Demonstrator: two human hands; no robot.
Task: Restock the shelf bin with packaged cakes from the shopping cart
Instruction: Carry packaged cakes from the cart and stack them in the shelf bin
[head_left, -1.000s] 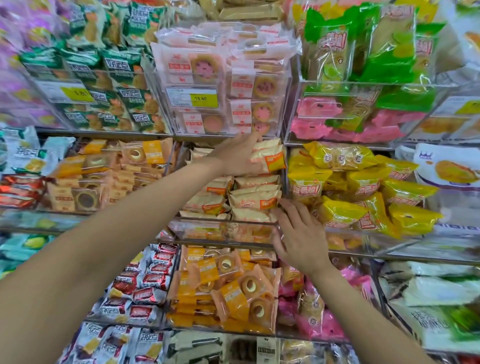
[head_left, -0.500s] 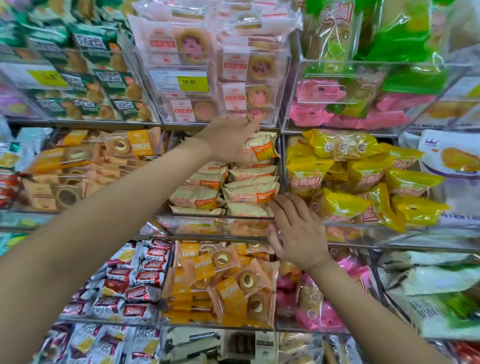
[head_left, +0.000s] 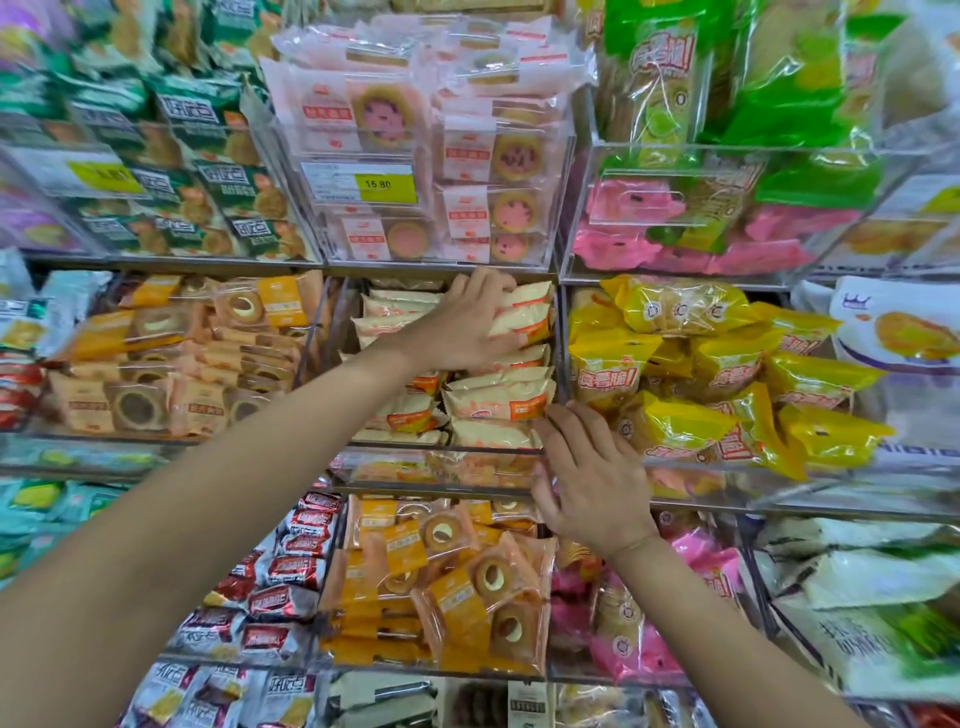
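The shelf bin (head_left: 415, 467) is a clear plastic box in the middle row, stacked with cream-and-orange packaged cakes (head_left: 498, 402). My left hand (head_left: 462, 322) reaches deep into it. Its fingers lie over the top and its thumb under the side of a packaged cake (head_left: 527, 322) on top of the right-hand stack. My right hand (head_left: 592, 478) is spread flat against the bin's front right corner, fingertips touching the lowest packs, holding nothing. The shopping cart is out of view.
Neighbouring bins hold ring cakes in orange wrappers (head_left: 156, 358), yellow snack bags (head_left: 727, 374), pink-filled cakes with a 15.80 price tag (head_left: 384, 184) above, and more orange ring cakes (head_left: 457, 587) below. Shelf edges and clear bin walls separate them.
My left hand has pushed the packaged cake further in and down onto the right stack. My right hand stays at the bin's front edge. The view has shifted slightly closer.
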